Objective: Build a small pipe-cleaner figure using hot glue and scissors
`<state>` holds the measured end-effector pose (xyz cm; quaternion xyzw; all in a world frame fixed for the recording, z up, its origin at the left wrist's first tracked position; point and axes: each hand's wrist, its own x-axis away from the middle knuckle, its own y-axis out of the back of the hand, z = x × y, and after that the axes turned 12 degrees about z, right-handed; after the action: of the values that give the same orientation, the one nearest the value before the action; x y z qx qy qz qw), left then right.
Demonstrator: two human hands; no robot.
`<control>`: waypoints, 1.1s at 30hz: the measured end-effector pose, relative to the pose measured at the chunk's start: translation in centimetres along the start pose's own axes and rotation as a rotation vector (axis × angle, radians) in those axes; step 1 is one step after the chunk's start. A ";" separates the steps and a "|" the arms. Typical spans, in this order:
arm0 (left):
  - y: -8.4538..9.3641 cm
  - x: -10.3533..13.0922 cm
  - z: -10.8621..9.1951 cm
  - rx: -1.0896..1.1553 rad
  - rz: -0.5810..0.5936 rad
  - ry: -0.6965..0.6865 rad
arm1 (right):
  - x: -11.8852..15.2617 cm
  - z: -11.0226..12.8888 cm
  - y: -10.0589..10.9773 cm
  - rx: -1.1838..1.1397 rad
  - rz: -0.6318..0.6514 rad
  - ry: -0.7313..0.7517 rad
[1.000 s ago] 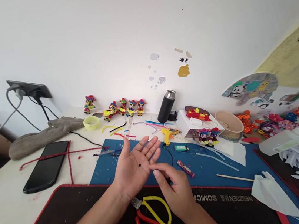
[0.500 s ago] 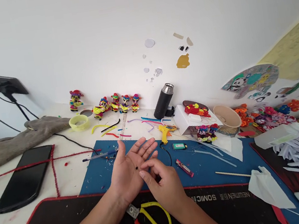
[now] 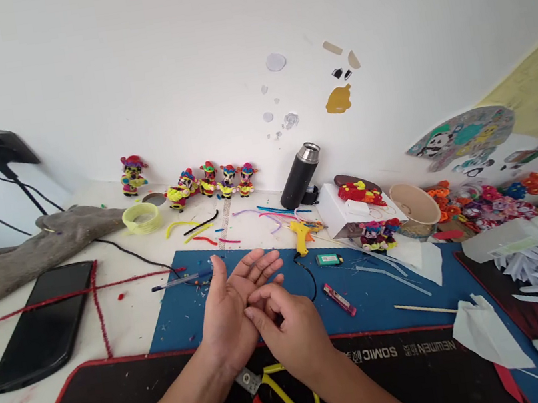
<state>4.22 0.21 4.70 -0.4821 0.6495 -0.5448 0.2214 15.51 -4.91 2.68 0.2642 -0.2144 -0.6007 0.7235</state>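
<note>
My left hand is palm up with its fingers spread, above the edge between the blue mat and the black mat. Over its palm, my right hand has thumb and index finger pinched together, the tips at the palm. What the pinch holds, if anything, is hidden. Scissors with red and yellow handles lie on the black mat below my hands. A yellow glue gun rests beyond my fingers.
A black phone lies at left under red fuzzy stems. Small colourful figures stand near the wall beside a black flask. A pink lighter, a green-labelled piece and white tissue lie at right.
The fingertips of my right hand have moved onto my left palm, and the small black bit seen there before is now out of sight. The view has shifted slightly.
</note>
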 end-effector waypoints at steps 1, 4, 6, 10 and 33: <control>0.0 0.0 0.0 -0.001 0.001 0.004 | 0.0 0.1 0.0 0.010 0.002 0.001; 0.1 0.1 0.1 0.001 0.008 0.010 | 0.0 0.1 0.0 0.023 0.004 0.001; 0.1 0.1 0.1 0.000 0.009 0.011 | 0.1 0.2 0.0 0.022 0.009 -0.002; 0.0 0.2 0.1 0.001 0.004 0.017 | 0.2 0.3 0.0 0.034 0.014 0.001; 0.1 0.4 0.4 -0.035 0.020 0.031 | 0.4 0.2 0.5 0.145 0.056 0.068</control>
<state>4.33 -0.30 4.62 -0.4710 0.6669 -0.5385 0.2084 15.84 -5.25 3.21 0.3301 -0.2399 -0.5536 0.7259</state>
